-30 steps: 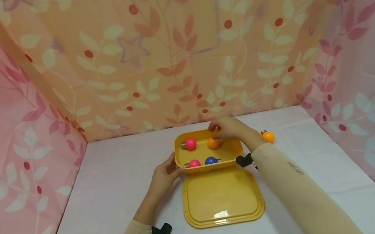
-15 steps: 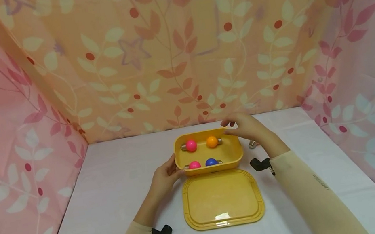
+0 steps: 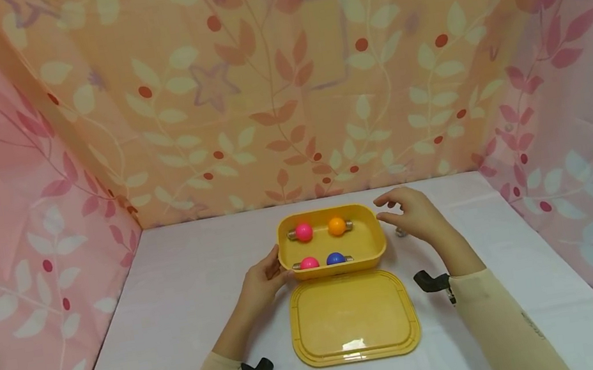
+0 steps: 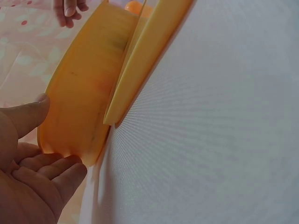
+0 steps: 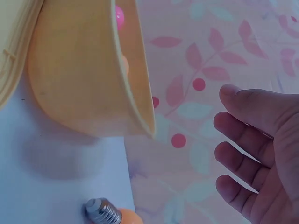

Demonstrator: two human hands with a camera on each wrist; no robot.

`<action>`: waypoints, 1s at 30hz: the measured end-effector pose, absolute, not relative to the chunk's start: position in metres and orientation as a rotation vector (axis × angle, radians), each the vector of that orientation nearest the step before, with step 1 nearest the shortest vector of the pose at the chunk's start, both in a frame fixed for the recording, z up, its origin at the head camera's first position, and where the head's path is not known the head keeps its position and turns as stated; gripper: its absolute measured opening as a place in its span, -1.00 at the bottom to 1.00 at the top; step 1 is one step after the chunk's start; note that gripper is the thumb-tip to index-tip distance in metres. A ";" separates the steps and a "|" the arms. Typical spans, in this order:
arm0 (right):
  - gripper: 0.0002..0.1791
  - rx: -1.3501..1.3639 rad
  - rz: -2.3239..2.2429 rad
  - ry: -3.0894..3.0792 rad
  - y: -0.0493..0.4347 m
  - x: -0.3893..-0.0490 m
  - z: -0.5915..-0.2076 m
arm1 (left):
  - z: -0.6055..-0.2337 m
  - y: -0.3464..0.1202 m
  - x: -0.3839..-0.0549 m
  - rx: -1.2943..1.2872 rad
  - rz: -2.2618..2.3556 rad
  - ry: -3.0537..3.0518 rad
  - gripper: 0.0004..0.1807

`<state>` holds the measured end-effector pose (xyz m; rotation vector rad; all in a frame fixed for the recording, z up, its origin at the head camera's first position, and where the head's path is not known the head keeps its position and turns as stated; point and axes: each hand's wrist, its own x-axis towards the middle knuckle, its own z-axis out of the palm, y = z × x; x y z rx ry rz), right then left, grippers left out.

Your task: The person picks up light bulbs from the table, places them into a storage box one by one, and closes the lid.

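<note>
In the head view, my left hand point(image 3: 262, 281) rests against the left end of a yellow plastic box point(image 3: 382, 255), its fingers fairly straight. The left wrist view shows that thumb and the fingertips point(image 4: 70, 179) touching the box wall. Inside the box lie a pink bulb point(image 3: 304, 232) and an orange bulb point(image 3: 336, 226) at the back. Nearer the front are another pink bulb point(image 3: 309, 262) and a blue bulb point(image 3: 335, 258), partly hidden by the front wall. My right hand point(image 3: 414, 211), holding nothing, hovers off the box's right end with thumb and fingers apart.
A yellow lid point(image 3: 354, 318) lies flat in front of the box. On the white-covered table point(image 3: 179, 255), near the right hand, lies a loose orange bulb point(image 5: 131, 217), mostly hidden in the head view. Patterned curtains point(image 3: 280, 84) stand behind and at both sides.
My right hand has let go of the orange bulb in the box and moved right, out past the box's end. The left hand stays at the box.
</note>
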<state>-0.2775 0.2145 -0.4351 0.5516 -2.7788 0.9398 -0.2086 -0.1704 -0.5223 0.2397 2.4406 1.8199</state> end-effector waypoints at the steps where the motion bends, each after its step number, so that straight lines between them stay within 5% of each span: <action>1: -0.67 0.537 0.933 -2.767 0.217 -0.275 -0.437 | -0.523 -0.170 -0.208 0.238 1.820 2.438 -0.08; 30: -0.55 0.216 0.934 -2.674 0.288 -0.263 -0.469 | -0.520 -0.168 -0.208 0.231 1.803 2.441 -0.07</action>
